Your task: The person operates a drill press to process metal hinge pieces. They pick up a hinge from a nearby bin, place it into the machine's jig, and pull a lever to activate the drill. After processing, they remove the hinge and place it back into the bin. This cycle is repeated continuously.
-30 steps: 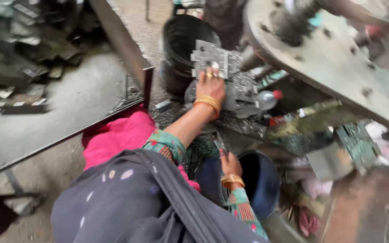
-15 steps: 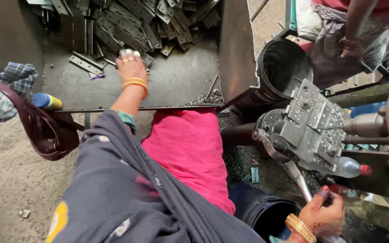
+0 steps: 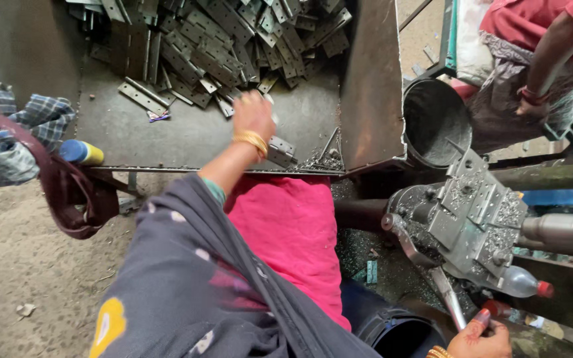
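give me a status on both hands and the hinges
Left hand in the metal tray, closed on a hinge. Right hand grips the machine lever. Hinge pile beyond, nothing blocking.

My left hand [image 3: 253, 116]: gold bangles, teal patterned cuff. Dark dotted shawl, pink garment. Right hand [image 3: 482, 339]: bangles too.

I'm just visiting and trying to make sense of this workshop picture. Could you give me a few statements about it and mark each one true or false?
1. The left hand is over the metal tray, close to a metal hinge. True.
2. The tray is heaped with wooden blocks. False: the pile of hinge plates in it is flat grey metal pieces.
3. The right hand is at the lower end of the machine's lever. True.
4. The black bucket is full of water. False: no water shows inside; it looks dusty grey.
5. A second person's arm shows at top right. True.
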